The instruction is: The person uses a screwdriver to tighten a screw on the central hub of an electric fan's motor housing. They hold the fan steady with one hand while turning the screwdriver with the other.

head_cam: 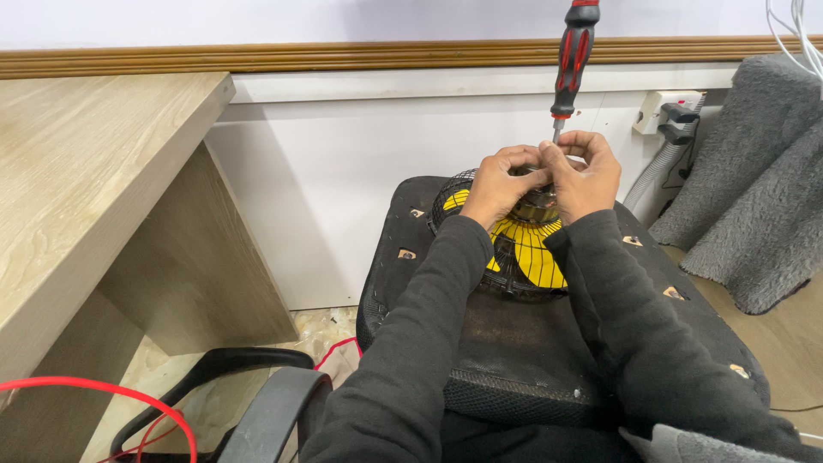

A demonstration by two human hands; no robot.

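A small fan with yellow blades (525, 249) behind a black wire guard (453, 190) lies on a black office chair seat (514, 343). My left hand (497, 182) and my right hand (583, 176) are pressed together over the fan's centre hub, fingers curled on it. A red-and-black screwdriver (573, 60) stands upright above the hub, its tip hidden between my fingers. My right hand grips its lower shaft. Both arms wear dark sleeves.
A light wooden desk (77, 189) stands at the left, a white wall panel behind. A wall socket with a plug and grey hose (673, 116) is at the right, next to grey fleece fabric (754, 189). A red cable (103, 394) and a black chair armrest (257, 403) lie lower left.
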